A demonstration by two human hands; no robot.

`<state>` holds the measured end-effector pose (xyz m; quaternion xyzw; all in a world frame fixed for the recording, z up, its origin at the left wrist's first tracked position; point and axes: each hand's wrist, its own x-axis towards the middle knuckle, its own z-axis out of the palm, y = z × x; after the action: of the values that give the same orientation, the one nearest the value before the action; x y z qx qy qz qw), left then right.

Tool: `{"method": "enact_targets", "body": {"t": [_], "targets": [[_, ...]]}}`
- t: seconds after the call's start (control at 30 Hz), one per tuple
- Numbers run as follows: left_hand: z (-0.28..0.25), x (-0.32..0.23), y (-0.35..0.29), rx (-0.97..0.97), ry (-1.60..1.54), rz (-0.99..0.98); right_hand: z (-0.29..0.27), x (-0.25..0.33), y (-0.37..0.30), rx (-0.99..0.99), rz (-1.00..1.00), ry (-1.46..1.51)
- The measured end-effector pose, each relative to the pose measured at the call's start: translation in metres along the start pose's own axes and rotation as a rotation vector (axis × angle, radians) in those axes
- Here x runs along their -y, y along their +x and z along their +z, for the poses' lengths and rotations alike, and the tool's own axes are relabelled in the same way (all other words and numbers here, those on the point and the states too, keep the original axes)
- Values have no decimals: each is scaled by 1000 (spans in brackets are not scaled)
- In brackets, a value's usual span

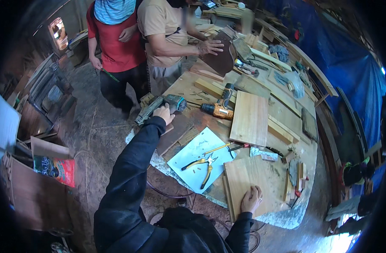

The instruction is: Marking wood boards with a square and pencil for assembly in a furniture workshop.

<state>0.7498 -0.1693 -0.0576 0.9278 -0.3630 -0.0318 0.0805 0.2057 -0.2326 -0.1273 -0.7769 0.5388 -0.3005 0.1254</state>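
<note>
Left hand [163,114] covers long teal-grey metal nailer [174,101], probably heavy, best held mid-body; its fingers I cannot tell; right hand [252,199], slightly spread, touches flat pale wooden board [239,179].

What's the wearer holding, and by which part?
Left hand touches the power tool at its near side; grip unclear. Right hand rests on the wooden board, not gripping.

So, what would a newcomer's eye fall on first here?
Probably the blue tarp hanging on the right, then the pale sheet at front centre with open pliers on it. Beyond it, the orange drill stands out, as does the left hand on a power tool further left.
</note>
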Motion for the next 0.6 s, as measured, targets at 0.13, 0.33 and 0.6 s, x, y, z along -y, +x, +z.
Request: {"method": "enact_targets", "body": {"t": [0.13,0.33,0.6], "targets": [[-18,-39,-65,-211,64,218,-3,-6,-3,4,22,-8],[22,-127,-189,31,-304,625,-7,-6,7,15,-21,29],[126,-233,-355,381,-255,533,-33,-73,32,6,-190,-259]]}}
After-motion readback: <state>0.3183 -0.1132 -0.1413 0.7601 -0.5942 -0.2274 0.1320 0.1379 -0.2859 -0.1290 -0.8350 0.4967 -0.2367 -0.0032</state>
